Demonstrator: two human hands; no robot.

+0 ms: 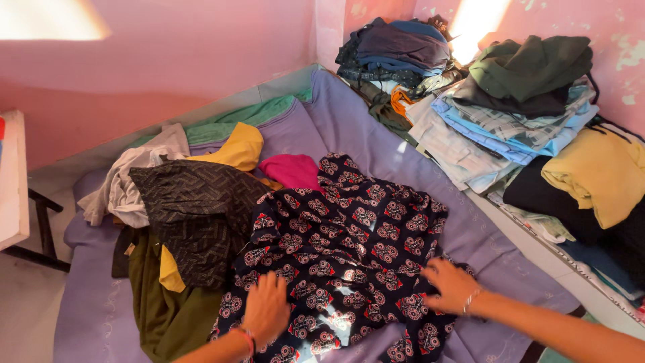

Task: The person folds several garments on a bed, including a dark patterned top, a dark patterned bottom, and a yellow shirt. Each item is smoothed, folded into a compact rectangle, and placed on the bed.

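- Pink walls (201, 60) with flaking paint at the right close in a bed (376, 134) covered by a lilac sheet; sun patches glare on the wall in two places.
- One dark printed garment (349, 242), navy with red and white medallions, lies crumpled across the middle of the bed, under both hands.
- Two hands are in view. The left hand (266, 310) lies flat on the garment's lower left part, fingers together and pointing up the bed. The right hand (449, 285) presses on its right edge with fingers spread; neither pinches the cloth.
- One thread band circles the left wrist, one thin bracelet the right.
- A loose heap (181, 202) of unfolded clothes sits to the left: one black zigzag-patterned piece, one grey, one yellow, one olive, one magenta, one green. How many more lie beneath cannot be told.
- Three folded stacks stand along the right wall: a dark blue stack (396, 47) in the corner, a checked pale-blue stack (510, 121) topped with dark green, and a mustard-and-black stack (598, 181) cut off by the frame.
- One white bench (12, 181) edge shows at far left, mostly out of frame, with a dark leg.
- Both forearms are cut off at the bottom edge.
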